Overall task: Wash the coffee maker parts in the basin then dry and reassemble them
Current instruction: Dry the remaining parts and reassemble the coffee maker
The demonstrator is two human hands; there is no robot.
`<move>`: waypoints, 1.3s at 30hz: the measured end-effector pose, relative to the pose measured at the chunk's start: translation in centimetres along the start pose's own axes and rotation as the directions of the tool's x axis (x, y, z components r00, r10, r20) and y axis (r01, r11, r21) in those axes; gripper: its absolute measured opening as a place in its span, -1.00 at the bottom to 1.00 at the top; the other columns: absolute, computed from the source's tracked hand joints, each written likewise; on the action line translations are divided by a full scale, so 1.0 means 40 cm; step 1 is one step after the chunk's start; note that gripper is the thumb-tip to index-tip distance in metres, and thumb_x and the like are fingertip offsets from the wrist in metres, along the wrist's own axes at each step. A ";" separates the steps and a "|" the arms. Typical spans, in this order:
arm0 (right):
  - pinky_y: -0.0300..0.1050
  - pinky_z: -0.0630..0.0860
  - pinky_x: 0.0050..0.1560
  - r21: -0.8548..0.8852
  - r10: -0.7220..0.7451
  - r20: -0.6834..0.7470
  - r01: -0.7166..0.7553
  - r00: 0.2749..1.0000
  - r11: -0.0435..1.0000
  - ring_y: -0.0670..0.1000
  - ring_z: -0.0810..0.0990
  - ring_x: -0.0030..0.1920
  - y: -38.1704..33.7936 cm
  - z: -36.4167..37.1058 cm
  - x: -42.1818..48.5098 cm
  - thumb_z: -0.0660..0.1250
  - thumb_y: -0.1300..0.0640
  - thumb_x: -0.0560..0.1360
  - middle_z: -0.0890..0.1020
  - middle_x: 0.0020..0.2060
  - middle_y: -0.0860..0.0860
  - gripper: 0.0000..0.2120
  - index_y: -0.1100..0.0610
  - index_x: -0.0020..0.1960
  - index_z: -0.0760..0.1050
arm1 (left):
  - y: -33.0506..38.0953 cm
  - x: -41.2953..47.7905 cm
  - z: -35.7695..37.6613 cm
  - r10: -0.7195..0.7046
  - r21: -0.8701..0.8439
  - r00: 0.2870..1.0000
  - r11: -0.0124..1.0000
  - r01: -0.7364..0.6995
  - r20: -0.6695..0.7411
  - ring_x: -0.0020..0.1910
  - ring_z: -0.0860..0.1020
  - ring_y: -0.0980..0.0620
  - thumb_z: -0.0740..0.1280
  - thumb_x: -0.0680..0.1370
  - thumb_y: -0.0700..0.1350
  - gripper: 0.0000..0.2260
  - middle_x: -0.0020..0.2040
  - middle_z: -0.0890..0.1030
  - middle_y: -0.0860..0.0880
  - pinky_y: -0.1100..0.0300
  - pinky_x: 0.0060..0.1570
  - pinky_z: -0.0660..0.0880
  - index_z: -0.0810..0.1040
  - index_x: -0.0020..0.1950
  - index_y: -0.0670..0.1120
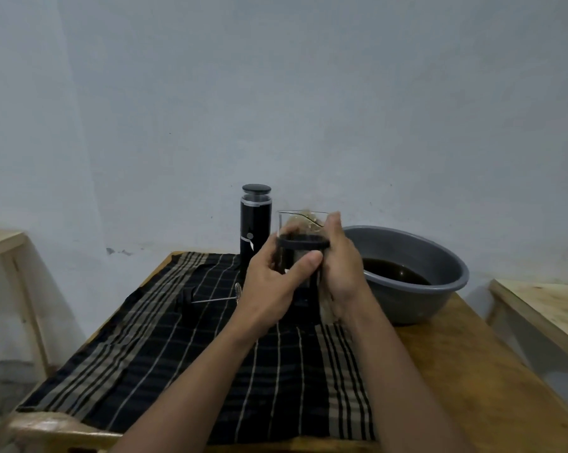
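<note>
Carafe (300, 243) clasped between left hand (272, 282), right hand (341, 266).

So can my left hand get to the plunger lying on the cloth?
Probably, once freed: the plunger lies just left of the left hand with nothing between, but that hand now grips the glass carafe.

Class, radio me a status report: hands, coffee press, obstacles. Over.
Left hand, right hand both grip French press carafe. Carafe upright over striped cloth, beside basin. Coil-tipped rod lies left; nothing blocking.
</note>
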State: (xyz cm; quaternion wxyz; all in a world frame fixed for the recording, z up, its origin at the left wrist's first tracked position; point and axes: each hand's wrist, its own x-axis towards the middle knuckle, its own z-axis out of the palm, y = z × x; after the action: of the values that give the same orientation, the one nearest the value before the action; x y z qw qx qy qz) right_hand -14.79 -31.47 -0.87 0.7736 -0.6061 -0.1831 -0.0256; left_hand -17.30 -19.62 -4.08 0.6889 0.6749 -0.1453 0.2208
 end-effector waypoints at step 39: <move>-0.42 0.47 0.18 -0.479 -0.566 -0.418 0.357 0.711 0.802 -0.24 0.53 0.24 0.084 0.026 -0.057 0.10 0.09 0.72 0.56 0.25 0.00 -0.68 0.16 0.38 0.47 | 0.068 0.040 0.082 -0.246 -0.589 0.921 0.808 0.023 -0.302 0.11 0.69 -0.22 0.63 0.27 -0.01 -0.36 0.13 0.70 -0.23 -0.20 0.09 0.65 0.57 0.30 -0.14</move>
State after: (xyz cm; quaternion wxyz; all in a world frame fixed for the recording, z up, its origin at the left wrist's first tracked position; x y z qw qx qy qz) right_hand -16.31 -30.02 -4.50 0.6343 -0.6385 -0.0971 -0.4249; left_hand -16.97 -22.71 -0.76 0.8888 0.3912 -0.0258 0.2372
